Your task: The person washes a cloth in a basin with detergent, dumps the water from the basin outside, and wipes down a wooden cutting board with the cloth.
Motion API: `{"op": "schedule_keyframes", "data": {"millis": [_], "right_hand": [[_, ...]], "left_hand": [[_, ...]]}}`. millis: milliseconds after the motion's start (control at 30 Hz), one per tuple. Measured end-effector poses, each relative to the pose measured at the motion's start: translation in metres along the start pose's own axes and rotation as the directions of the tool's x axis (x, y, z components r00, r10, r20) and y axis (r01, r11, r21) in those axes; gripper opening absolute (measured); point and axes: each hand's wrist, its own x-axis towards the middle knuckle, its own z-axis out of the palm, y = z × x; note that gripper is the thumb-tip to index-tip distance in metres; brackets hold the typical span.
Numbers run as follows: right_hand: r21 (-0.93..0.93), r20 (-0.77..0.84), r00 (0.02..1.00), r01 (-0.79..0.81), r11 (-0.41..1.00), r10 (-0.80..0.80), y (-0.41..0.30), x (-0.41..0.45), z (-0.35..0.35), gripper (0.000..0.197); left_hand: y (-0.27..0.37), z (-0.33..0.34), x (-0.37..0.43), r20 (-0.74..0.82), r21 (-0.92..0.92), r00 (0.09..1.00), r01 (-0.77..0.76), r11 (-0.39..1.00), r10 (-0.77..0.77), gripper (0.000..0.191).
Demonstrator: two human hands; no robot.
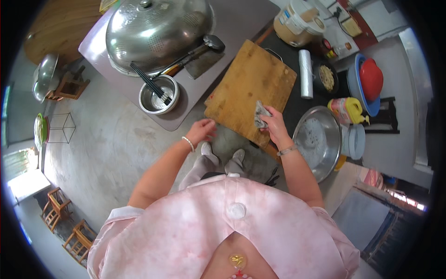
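A crumpled grey cloth (259,115) is pinched in my right hand (276,127), over the near right part of a wooden cutting board (249,83). The board lies at an angle, with a few dark spots on its top. My left hand (201,132) holds nothing and hovers by the board's near left corner, its fingers loosely bent and slightly blurred. To the right of my right forearm sits a wide stainless steel basin (334,129) with dark specks on its bottom.
On the grey table are a large perforated metal cover (156,33), a cleaver (204,64), a ladle (214,42) and a steel pot (142,99) holding black chopsticks (151,83). Rightward are a plastic-film roll (306,75), a yellow pump jug (348,110), a blue basin (353,75) and a lidded bucket (289,29).
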Motion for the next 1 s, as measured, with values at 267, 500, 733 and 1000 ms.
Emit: {"op": "schedule_keyframes", "data": {"millis": [267,500,733,1000], "right_hand": [[-0.486,0.044,0.845,0.483,0.728,-0.532,-0.053,0.164,0.083,0.032],[-0.824,0.353,0.792,0.516,0.236,-0.499,-0.003,0.179,0.157,0.019],[-0.699,0.403,0.846,0.531,0.48,-0.35,-0.007,0.139,0.162,0.034],[-0.626,0.365,0.728,0.654,0.426,-0.58,-0.024,0.167,0.195,0.033]], "left_hand": [[-0.052,-0.046,-0.028,-0.408,-0.558,0.911,-0.202,0.805,-0.054,0.049],[0.014,-0.104,-0.031,-0.564,-0.601,0.825,-0.387,0.699,-0.027,0.048],[0.018,-0.14,0.003,-0.632,-0.513,0.726,-0.13,0.849,-0.271,0.024],[0.011,-0.143,-0.004,-0.711,-0.429,0.693,-0.299,0.853,-0.115,0.015]]}}
